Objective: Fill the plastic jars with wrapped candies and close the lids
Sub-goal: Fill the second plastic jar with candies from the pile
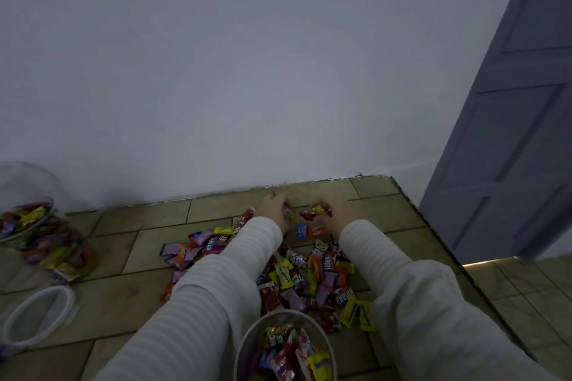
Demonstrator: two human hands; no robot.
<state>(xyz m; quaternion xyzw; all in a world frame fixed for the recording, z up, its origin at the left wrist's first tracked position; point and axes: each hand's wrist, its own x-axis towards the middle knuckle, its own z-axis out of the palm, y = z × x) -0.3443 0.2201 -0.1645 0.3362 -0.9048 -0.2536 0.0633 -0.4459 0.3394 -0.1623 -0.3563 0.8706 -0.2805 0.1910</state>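
Left hand (274, 206) and right hand (335, 210) each gripped candies (309, 275) (floor pile); open jar (286, 346) nearest.

Bare tiled floor (148, 244) left of the candy heap (309, 275), wall (247, 86) close behind, door (510, 133) right.

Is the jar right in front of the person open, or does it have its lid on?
Open. The jar shows a bare round rim with no lid across it, and wrapped candies are visible straight through its mouth.
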